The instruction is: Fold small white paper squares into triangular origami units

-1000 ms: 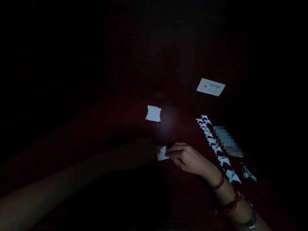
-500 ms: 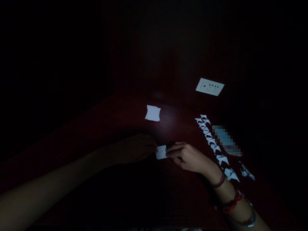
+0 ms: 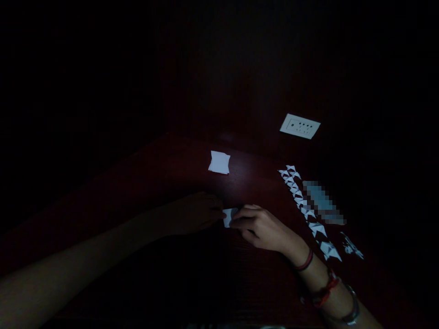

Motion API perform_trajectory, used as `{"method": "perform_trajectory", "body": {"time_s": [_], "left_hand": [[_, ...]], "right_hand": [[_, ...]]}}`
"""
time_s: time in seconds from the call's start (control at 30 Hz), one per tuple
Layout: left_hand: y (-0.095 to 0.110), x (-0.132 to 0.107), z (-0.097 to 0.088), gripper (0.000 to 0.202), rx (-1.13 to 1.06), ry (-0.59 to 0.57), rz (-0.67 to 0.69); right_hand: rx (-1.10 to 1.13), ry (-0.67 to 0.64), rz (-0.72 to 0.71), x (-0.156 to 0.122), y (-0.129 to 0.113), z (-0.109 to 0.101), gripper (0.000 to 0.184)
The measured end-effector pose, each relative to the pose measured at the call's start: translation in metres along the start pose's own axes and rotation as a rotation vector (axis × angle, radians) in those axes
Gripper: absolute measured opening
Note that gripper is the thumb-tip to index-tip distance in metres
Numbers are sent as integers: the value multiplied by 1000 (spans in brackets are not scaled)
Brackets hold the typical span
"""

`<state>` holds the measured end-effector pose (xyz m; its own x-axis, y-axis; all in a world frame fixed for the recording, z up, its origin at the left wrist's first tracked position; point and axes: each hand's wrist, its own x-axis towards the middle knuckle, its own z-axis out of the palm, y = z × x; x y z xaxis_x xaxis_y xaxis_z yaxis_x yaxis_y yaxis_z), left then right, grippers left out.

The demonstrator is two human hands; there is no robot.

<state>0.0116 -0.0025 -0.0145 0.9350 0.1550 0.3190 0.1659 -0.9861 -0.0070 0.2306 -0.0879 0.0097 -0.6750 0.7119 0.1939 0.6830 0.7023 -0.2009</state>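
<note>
A small white piece of paper (image 3: 228, 219) lies on the dark red table between my two hands. My left hand (image 3: 200, 212), deep in shadow, has its fingertips closed on the paper's left edge. From the right, my right hand (image 3: 259, 225) covers part of the sheet, its fingers bent and pressed on the right side. Beyond them rests a stack of white paper squares (image 3: 219, 162). A row of folded white paper pieces (image 3: 298, 196) runs down the right side of the table.
A pixelated flat object (image 3: 322, 201) lies right of the folded row. Near it sits a small pale tangled item (image 3: 352, 246), hard to make out. A white socket plate (image 3: 300, 126) is on the back wall. Most surroundings are very dark.
My right hand has slid a little left over the paper and now hides more of it. My left hand stays nearly in place.
</note>
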Motion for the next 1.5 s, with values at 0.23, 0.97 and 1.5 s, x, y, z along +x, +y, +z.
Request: {"method": "perform_trajectory", "body": {"time_s": [0.23, 0.97, 1.5], "left_hand": [[2, -5, -17, 30, -147, -73, -8], [8, -3, -27, 32, -278, -144, -51], [17, -2, -7, 29, -63, -58, -67]], "right_hand": [[-14, -42, -6, -3, 1, 0, 29], [67, -17, -26, -7, 2, -1, 27], [219, 213, 317, -1, 22, 12, 16]]}}
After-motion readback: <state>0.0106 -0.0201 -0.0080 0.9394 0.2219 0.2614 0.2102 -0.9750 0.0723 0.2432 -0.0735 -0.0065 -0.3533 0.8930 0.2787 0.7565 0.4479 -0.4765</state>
